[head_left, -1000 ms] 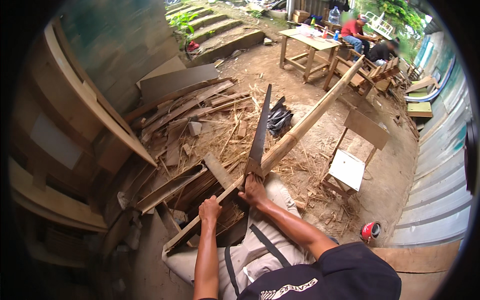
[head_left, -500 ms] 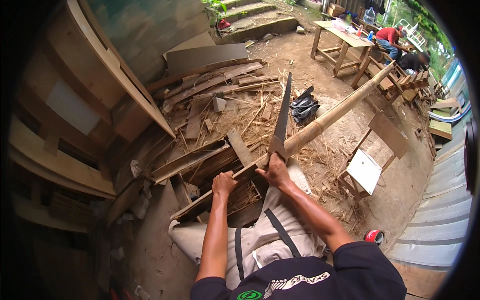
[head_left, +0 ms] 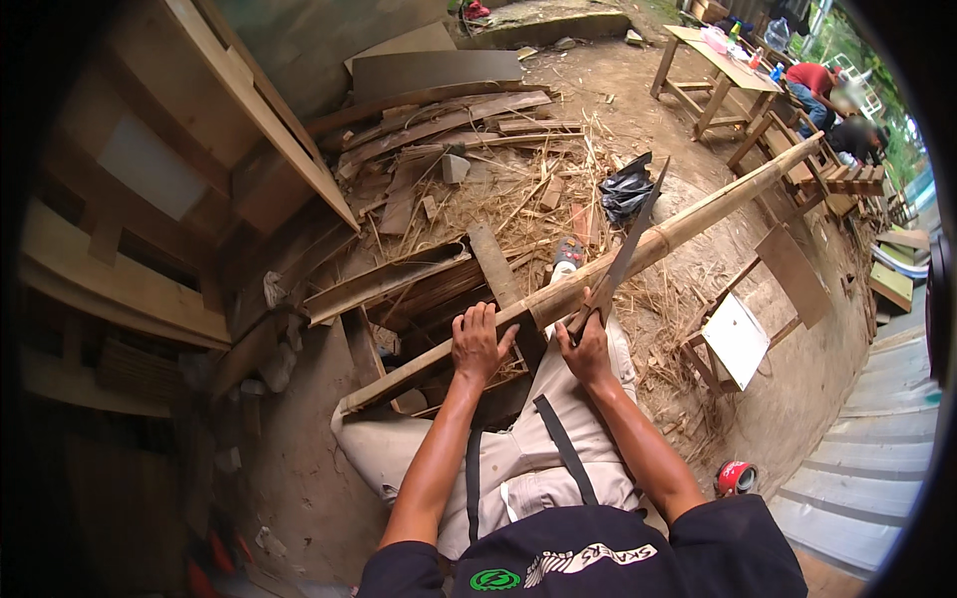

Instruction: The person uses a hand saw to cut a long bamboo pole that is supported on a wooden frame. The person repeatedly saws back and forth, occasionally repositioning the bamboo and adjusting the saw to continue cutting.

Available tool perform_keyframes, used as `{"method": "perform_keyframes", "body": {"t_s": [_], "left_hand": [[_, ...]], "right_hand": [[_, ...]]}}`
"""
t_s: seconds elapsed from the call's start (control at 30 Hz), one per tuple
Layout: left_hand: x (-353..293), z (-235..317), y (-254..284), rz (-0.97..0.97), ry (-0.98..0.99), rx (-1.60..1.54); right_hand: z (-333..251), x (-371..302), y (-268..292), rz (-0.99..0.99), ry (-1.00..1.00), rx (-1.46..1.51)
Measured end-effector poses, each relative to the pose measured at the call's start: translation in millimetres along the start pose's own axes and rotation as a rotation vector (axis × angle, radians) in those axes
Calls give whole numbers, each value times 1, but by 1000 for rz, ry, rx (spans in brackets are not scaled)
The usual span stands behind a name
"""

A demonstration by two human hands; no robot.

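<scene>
My right hand grips the saw by its handle; my left hand lies spread on the bamboo pole, likely stiff, slick, best held toward its near end

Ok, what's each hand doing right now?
Left hand: open, resting on the bamboo pole.
Right hand: closed, holding the saw.

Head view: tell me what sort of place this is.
Probably an informal, open-air woodworking yard: there is a handsaw in the right hand, a long bamboo pole, and a heap of scrap wood.
</scene>
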State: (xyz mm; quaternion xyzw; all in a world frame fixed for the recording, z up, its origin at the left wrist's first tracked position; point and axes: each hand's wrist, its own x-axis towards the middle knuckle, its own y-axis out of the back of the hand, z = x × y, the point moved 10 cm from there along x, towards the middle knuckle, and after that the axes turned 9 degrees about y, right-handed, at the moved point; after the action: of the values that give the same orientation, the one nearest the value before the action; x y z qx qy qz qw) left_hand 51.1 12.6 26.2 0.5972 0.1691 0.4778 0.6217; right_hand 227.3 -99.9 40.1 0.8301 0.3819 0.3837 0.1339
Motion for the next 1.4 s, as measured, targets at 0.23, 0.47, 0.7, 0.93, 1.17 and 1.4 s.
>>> {"method": "perform_keyframes", "body": {"t_s": [0.23,0.47,0.7,0.93,1.17,1.4], "left_hand": [[38,-52,-40,-348,192,-197],[65,-112,-72,-542,583,-92],[26,-73,-38,-428,237,60],[40,-88,-48,-496,331,-30],[70,-105,-56,-746,367,-78],[85,-122,-77,-832,490,-227]], "right_hand": [[7,-5,-10,-129,-139,104],[2,-3,0,-78,-44,19],[15,-1,-11,-89,-115,72],[8,6,-18,-175,-129,82],[-39,-2,16,-130,-33,160],[-78,-37,18,-249,-208,613]]}}
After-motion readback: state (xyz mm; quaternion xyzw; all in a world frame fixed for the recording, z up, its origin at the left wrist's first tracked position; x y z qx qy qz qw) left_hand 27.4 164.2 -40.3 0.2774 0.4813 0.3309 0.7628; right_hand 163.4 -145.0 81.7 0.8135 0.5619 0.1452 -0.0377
